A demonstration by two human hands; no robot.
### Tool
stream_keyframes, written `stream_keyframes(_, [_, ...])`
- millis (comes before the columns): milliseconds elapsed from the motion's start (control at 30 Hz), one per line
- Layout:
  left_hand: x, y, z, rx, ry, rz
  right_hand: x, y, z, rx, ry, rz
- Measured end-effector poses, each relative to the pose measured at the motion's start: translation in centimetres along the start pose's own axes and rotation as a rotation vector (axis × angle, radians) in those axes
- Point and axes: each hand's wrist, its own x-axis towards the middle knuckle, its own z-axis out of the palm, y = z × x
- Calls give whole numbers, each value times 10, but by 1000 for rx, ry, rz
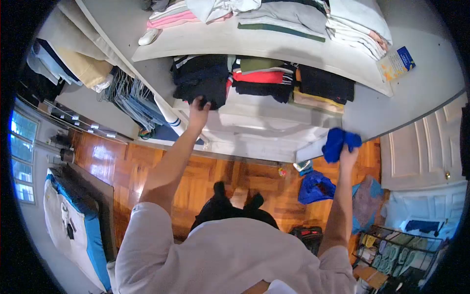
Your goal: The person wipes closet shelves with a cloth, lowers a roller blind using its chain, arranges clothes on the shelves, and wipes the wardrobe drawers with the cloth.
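My left hand [199, 113] is at the front edge of a stack of dark folded clothes [199, 81] on the closet's lower shelf. Its fingers are closed on the black cloth at the bottom of that stack. Off to the right, my right hand [348, 154] grips a bunched blue cloth [338, 143] in front of the closet's right side. Beside the dark stack sits a pile with a red folded garment [258, 77], and farther right a black folded garment [327, 84] tops another pile.
The upper shelf [264, 41] carries folded white, grey and pink clothes. Hangers [128, 90] and clothes hang at the left. On the wooden floor [235, 171] lie a blue bag [317, 188] and a dark bag [307, 236]. A wire rack [396, 252] stands lower right, a mattress [73, 225] at left.
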Motion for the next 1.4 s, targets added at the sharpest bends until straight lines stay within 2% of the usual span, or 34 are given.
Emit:
stream_keyframes(67, [11, 0, -7, 801, 36, 561, 27, -8, 29, -154, -79, -27])
stream_keyframes(167, [12, 22, -7, 1143, -129, 518, 50, 47, 114, -654, -106, -115])
stream_keyframes(233, [33, 14, -14, 1147, -161, 604, 8, 5, 171, -781, 134, -390])
stream_keyframes(300, [51, 1, -22, 1160, -179, 722, -23, -16, 229, -617, 129, -307])
stream_keyframes(333, [58, 6, -29, 1173, -172, 779, -49, -45, 259, -414, 114, -361])
stream_keyframes(367, [66, 15, -35, 1173, -246, 747, -76, -63, 292, -396, 114, -480])
stream_keyframes(433, [79, 28, -47, 1165, -377, 675, -128, -124, 340, -85, -243, -369])
stream_keyframes(467, [82, 28, -51, 1140, -269, 849, -149, -138, 367, -86, -271, -542])
stream_keyframes(500, [89, 30, -57, 1084, -324, 813, -163, -147, 385, -81, -300, -716])
stream_keyframes(567, [108, 31, -68, 978, -440, 733, -149, -140, 382, -283, -461, -763])
stream_keyframes(600, [121, 25, -69, 851, -344, 926, -137, -131, 372, -388, -540, -782])
stream_keyframes(667, [131, 26, -72, 855, -400, 903, -105, -96, 330, -354, -354, -764])
stream_keyframes(700, [133, 29, -73, 858, -428, 893, -88, -80, 303, -474, -230, -753])
stream_keyframes(733, [134, 32, -72, 897, -485, 790, -73, -66, 280, -553, -217, -555])
stream_keyframes(767, [137, 34, -73, 861, -487, 801, -70, -69, 266, -748, -24, -537])
stream_keyframes(833, [139, 37, -74, 790, -493, 819, -72, -58, 289, -809, 88, -450])
stream_keyframes(900, [134, 40, -70, 859, -540, 706, -97, -73, 339, -733, -35, -498])
stream_keyframes(933, [132, 42, -68, 894, -562, 654, -122, -77, 380, -568, 83, -674])
stream_keyframes(967, [123, 40, -68, 912, -505, 706, -138, -126, 408, -288, -251, -163])
stream_keyframes(1033, [106, 31, -70, 944, -380, 797, -184, -165, 442, -634, -202, -626])
stream_keyframes(1100, [114, 26, -70, 977, -466, 753, -167, -153, 428, -635, -421, -648])
stream_keyframes(1167, [110, 32, -71, 987, -500, 749, -126, -101, 398, -416, -270, -771])
stream_keyframes(1200, [111, 33, -69, 970, -534, 743, -110, -82, 363, -752, -265, -735])
stream_keyframes(1233, [115, 35, -67, 956, -567, 738, -93, -91, 328, -729, -292, -632])
stream_keyframes(1300, [129, 39, -67, 935, -645, 734, -69, -71, 290, -901, -63, -477])
stream_keyframes(1400, [153, 47, -63, 863, -765, 694, -83, -82, 327, -949, 143, -337])
